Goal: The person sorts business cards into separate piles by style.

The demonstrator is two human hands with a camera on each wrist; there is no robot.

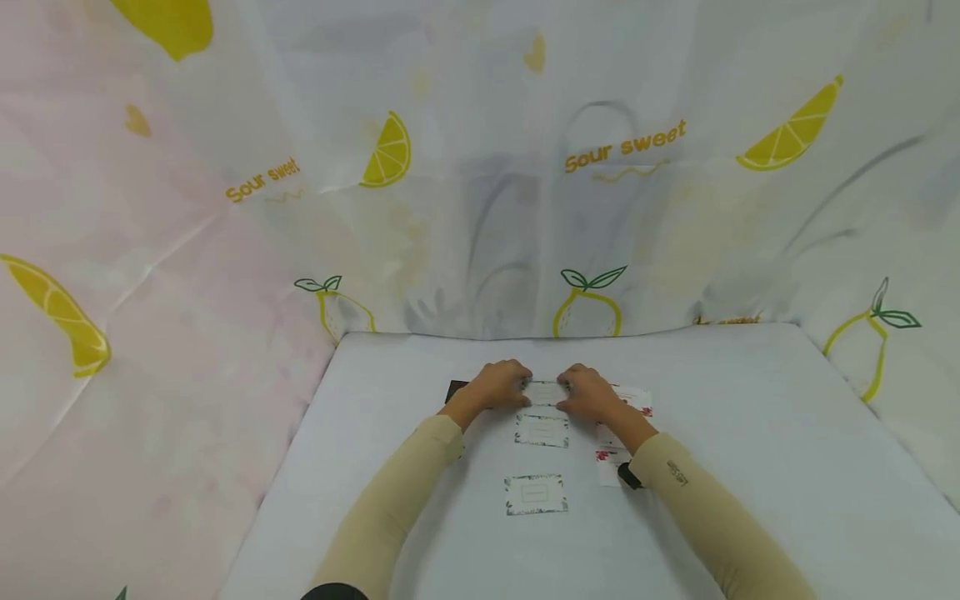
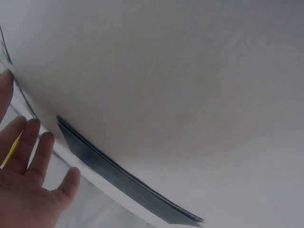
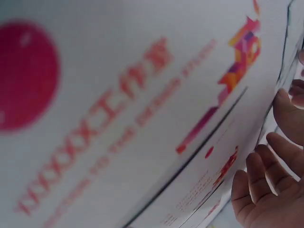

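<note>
A white card with a leafy border point(image 1: 545, 393) lies between my two hands at the far part of the table. My left hand point(image 1: 501, 385) holds its left end, thumb at the near corner and fingers at the far one. My right hand point(image 1: 588, 394) grips the right end in the same way. In the left wrist view, the left hand point(image 2: 33, 180) has bent, spread fingers near the card's edge. The right wrist view catches the right hand point(image 3: 270, 180) at the frame's edge. Just nearer lies a second leafy-bordered card point(image 1: 542, 431).
A third leafy-bordered card point(image 1: 536, 495) lies nearer on the white table point(image 1: 390, 375). Red-and-white cards point(image 1: 611, 468) form a column under the right forearm. Beside the left hand is a dark stack of cards point(image 2: 118, 180). A lemon-print cloth point(image 1: 480, 208) hangs behind.
</note>
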